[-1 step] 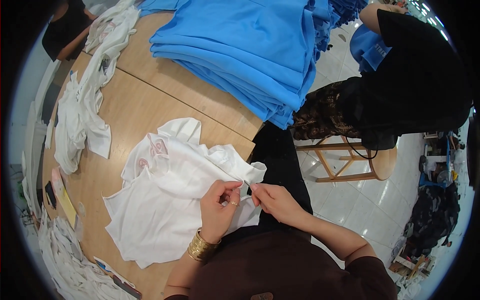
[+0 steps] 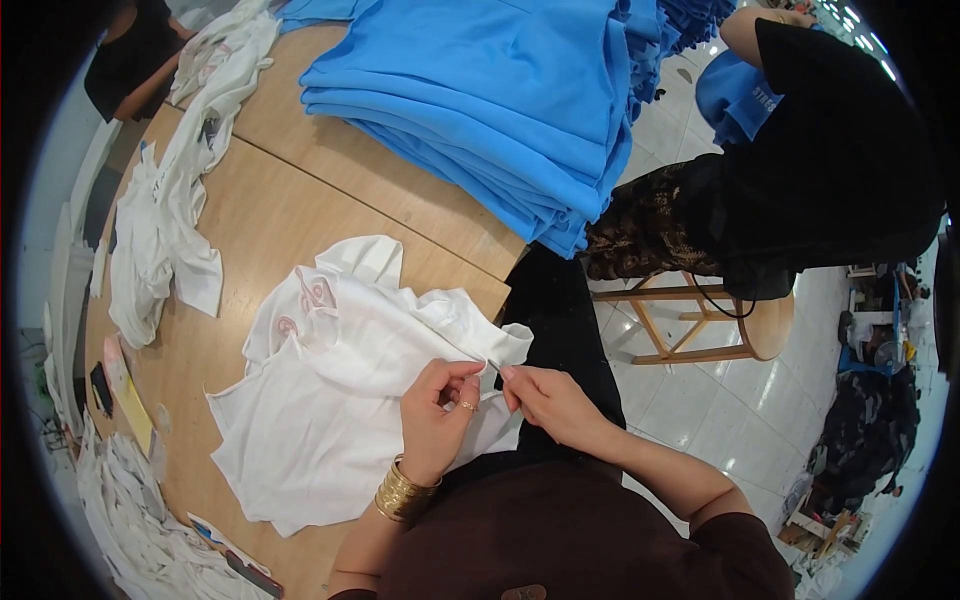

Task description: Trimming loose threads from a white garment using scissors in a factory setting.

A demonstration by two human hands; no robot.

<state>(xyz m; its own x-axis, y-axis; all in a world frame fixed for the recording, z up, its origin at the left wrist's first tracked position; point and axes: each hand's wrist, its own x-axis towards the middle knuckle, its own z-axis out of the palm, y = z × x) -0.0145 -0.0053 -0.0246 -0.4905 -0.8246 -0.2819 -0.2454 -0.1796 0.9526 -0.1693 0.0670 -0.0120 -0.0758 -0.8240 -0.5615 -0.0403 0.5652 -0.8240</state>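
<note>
A white garment point(image 2: 330, 400) with a pink print lies crumpled on the wooden table point(image 2: 300, 200), hanging over the near edge. My left hand point(image 2: 440, 410), with a ring and gold bangles at the wrist, pinches the garment's edge near the table rim. My right hand point(image 2: 545, 400) pinches the same edge just beside it, fingertips almost touching the left ones. A small thin thing between the fingertips is too small to identify.
A tall stack of folded blue garments point(image 2: 500, 90) fills the far side of the table. More white garments point(image 2: 170, 200) lie along the left. Another person in black point(image 2: 800, 170) sits on a wooden stool point(image 2: 700, 320) to the right. A pile of white cloth point(image 2: 130, 520) lies at the lower left.
</note>
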